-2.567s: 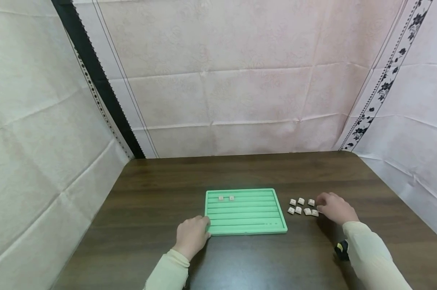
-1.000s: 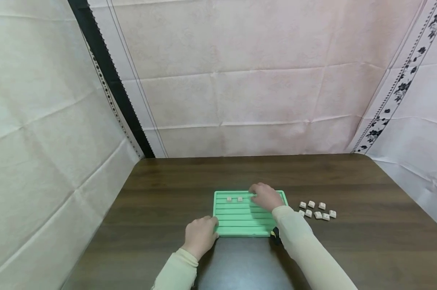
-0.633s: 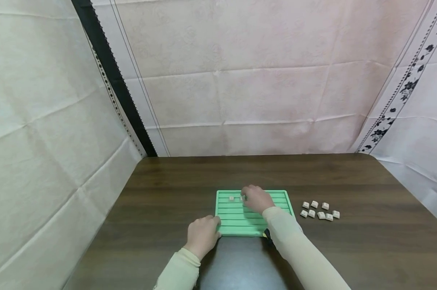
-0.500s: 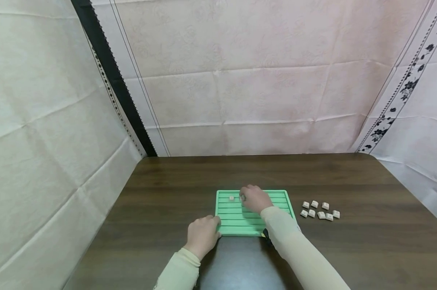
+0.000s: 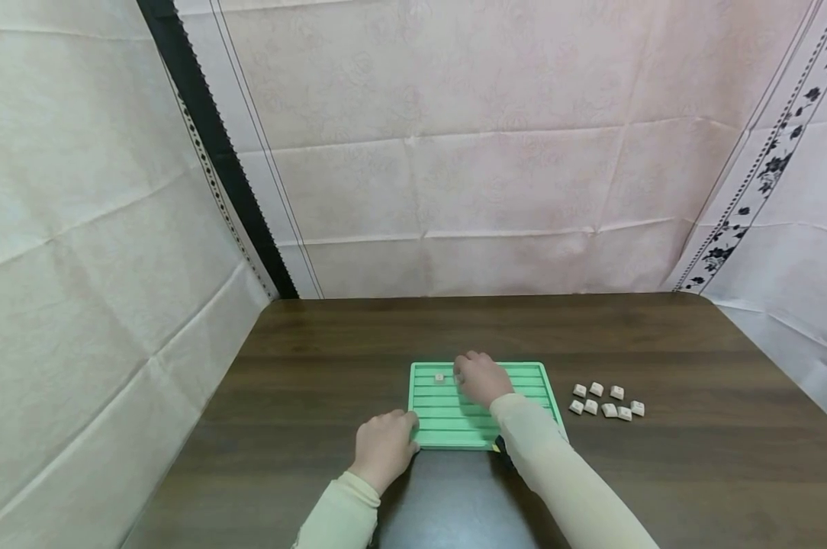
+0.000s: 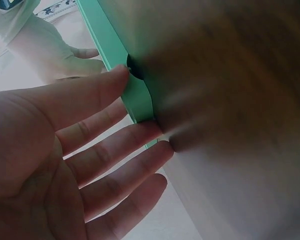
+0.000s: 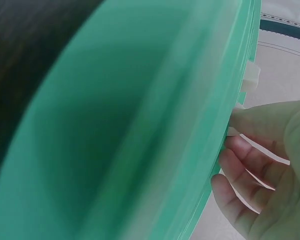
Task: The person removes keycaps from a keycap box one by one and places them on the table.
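A light green ridged tray (image 5: 448,438) lies on the table. My left hand (image 5: 384,448) holds its near left corner; in the left wrist view the thumb (image 6: 121,80) is on the front edge and the fingers lie along the side. My right hand (image 5: 482,380) is over the tray's upper rows. In the right wrist view its thumb and index finger pinch a small white keycap-like piece (image 7: 233,132), mostly hidden. Another keycap (image 7: 250,77) sits on the tray beyond the thumb. One keycap (image 5: 439,378) shows left of the right hand in the head view.
Several loose white keycaps (image 5: 609,410) lie right of the tray on the dark wooden table (image 5: 695,358). Pale cloth (image 5: 510,183) hangs behind the table and at both sides. My right forearm crosses over the tray's right front part.
My right hand has moved left from the loose keycaps to the tray, with a keycap in its fingers, and now stays at the upper row. My left hand has kept its hold on the tray.
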`<state>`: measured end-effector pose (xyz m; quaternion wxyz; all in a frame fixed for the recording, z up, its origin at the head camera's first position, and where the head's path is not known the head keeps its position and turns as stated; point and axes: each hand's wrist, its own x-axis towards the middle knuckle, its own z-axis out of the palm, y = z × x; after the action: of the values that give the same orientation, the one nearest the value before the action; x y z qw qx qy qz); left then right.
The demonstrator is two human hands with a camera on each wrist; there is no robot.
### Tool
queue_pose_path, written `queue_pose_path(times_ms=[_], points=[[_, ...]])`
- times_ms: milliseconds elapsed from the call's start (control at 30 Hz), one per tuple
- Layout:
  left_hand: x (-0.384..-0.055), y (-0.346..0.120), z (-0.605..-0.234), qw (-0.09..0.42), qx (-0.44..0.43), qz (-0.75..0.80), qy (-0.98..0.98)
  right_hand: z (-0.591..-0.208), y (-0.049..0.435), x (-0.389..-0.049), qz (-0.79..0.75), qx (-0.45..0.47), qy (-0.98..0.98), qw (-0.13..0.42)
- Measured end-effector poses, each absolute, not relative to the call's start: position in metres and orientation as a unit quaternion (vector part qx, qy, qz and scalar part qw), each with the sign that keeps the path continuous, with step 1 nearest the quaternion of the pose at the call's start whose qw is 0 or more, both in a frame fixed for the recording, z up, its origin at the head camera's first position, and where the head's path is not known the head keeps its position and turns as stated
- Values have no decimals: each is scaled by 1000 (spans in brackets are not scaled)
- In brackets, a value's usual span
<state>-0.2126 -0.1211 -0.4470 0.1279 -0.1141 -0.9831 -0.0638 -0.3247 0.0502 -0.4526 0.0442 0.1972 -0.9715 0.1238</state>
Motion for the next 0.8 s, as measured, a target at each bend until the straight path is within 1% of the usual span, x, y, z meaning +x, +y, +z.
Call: queue_pose_path(times_ms=[233, 533, 800], points=[[-211, -120, -448, 131, -119, -64, -982, -455, 58, -325, 143, 199, -969, 39], [-212, -119, -448, 127, -115, -64, -983, -441, 75, -320, 190, 182, -964, 23], [-212, -120, -446, 142, -123, -59, -980, -436, 101, -320, 203, 171, -964, 33]])
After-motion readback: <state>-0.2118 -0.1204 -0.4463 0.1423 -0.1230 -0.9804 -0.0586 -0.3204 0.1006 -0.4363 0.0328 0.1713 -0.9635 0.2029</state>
